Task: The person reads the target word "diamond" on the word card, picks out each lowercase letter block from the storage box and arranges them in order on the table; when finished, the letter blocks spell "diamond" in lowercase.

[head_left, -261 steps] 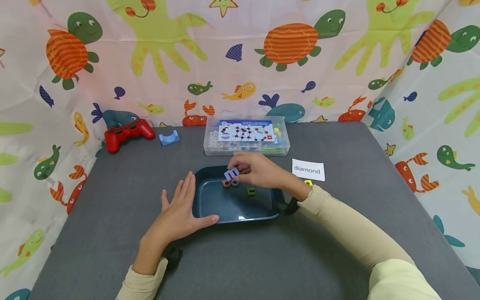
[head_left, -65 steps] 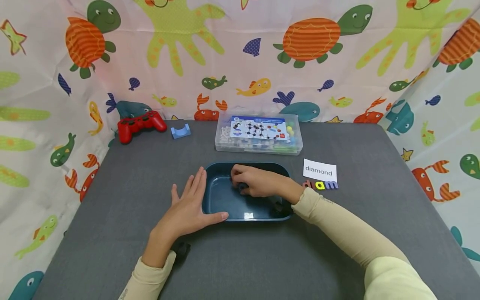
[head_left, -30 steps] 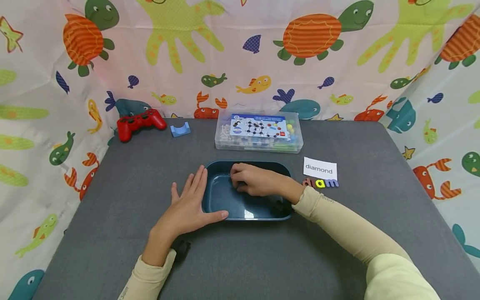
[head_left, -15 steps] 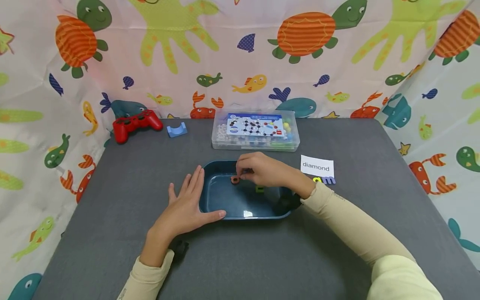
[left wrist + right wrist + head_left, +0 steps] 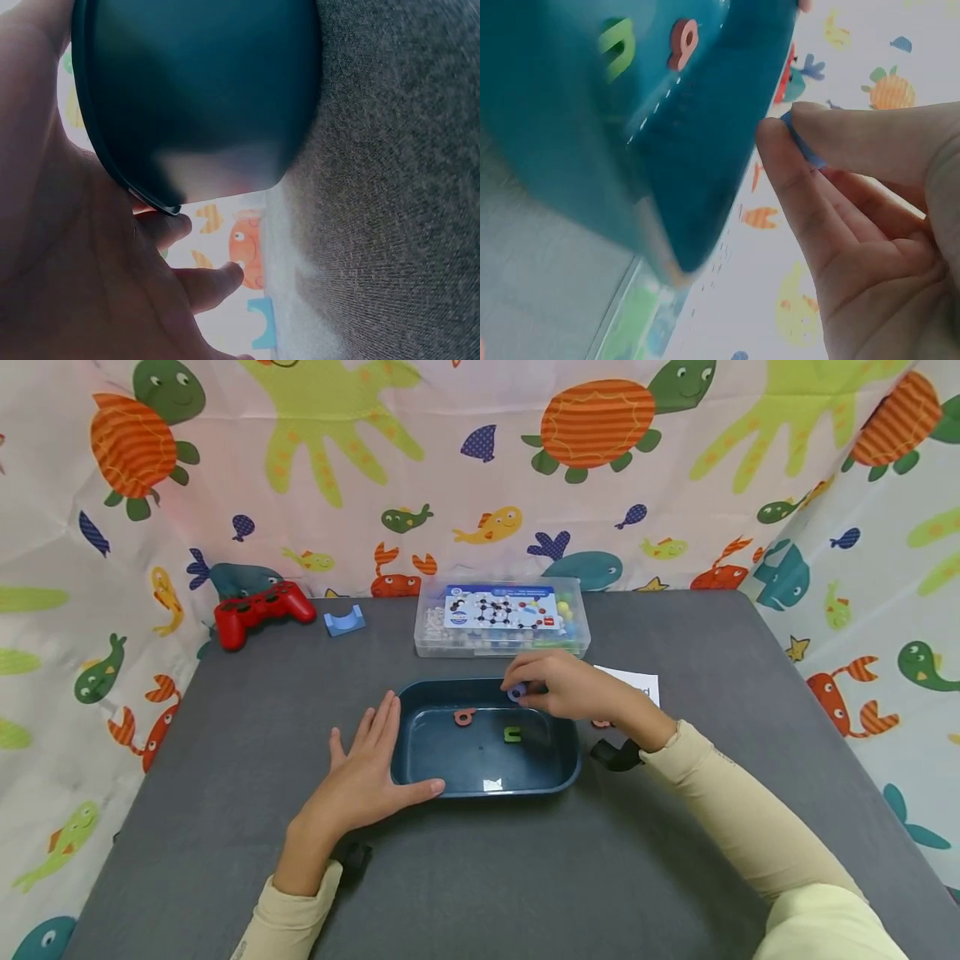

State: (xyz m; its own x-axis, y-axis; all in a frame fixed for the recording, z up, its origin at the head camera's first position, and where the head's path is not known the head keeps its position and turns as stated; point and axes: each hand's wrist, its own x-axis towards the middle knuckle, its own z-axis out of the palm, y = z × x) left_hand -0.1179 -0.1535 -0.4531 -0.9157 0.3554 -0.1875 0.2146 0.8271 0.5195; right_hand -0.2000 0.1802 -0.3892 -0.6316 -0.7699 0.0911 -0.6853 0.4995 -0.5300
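My left hand [image 5: 360, 781] lies with straight fingers along the left side of the dark blue tray [image 5: 450, 768], thumb at its front rim; the left wrist view shows the palm against the tray's wall [image 5: 202, 82]. Between thumb and forefinger, my right hand [image 5: 577, 689] pinches a purple letter o [image 5: 517, 692] over the tray's back right part. In the right wrist view only a blue-purple edge of the letter [image 5: 804, 142] shows. Inside the tray lie a reddish letter d [image 5: 464, 717] and a green letter n [image 5: 512, 735], apart from each other.
A white word card [image 5: 645, 682] is mostly hidden by the right hand, as are the letters below it, save part of a reddish letter [image 5: 602, 724]. Behind the tray stands a clear plastic box [image 5: 502, 643]. A blue curved block [image 5: 345, 622] and red game controller [image 5: 262, 610] sit back left.
The right hand has risen from the tray's floor and moved right, now with the purple o in its pinch. An m was added beside the card earlier. The left hand stays on the tray.
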